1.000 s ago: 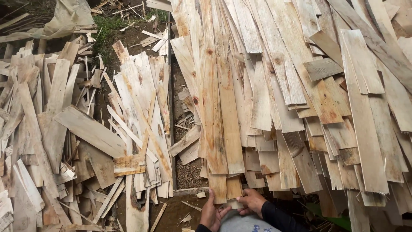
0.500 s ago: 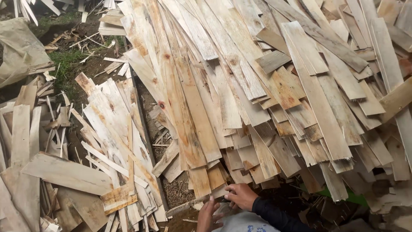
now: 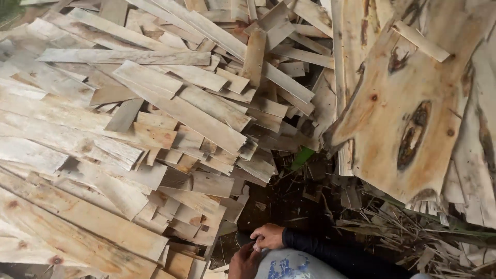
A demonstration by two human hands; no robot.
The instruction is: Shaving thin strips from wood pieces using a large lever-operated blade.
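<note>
My right hand (image 3: 268, 236) sits at the bottom centre with a dark sleeve behind it and its fingers curled. A small dark thing (image 3: 242, 238) shows just left of its knuckles; whether the hand grips it is unclear. My left hand (image 3: 243, 261) lies just below, against blue-and-white patterned fabric (image 3: 289, 266), and the frame edge partly cuts it off. Both hands are close to the near ends of a pile of thin pale wood strips (image 3: 196, 206).
Thin wood strips (image 3: 155, 119) lie in overlapping layers across the left and top. A wide veneer sheet with dark knots (image 3: 408, 113) leans at the right. Dark soil (image 3: 284, 201), a green leaf (image 3: 302, 157) and dry splinters (image 3: 403, 232) lie between the piles.
The view has swung to the right and closer. The wide knotted sheet has come into view, and the left-hand pile and grass are gone from view. My hands stay together at the bottom.
</note>
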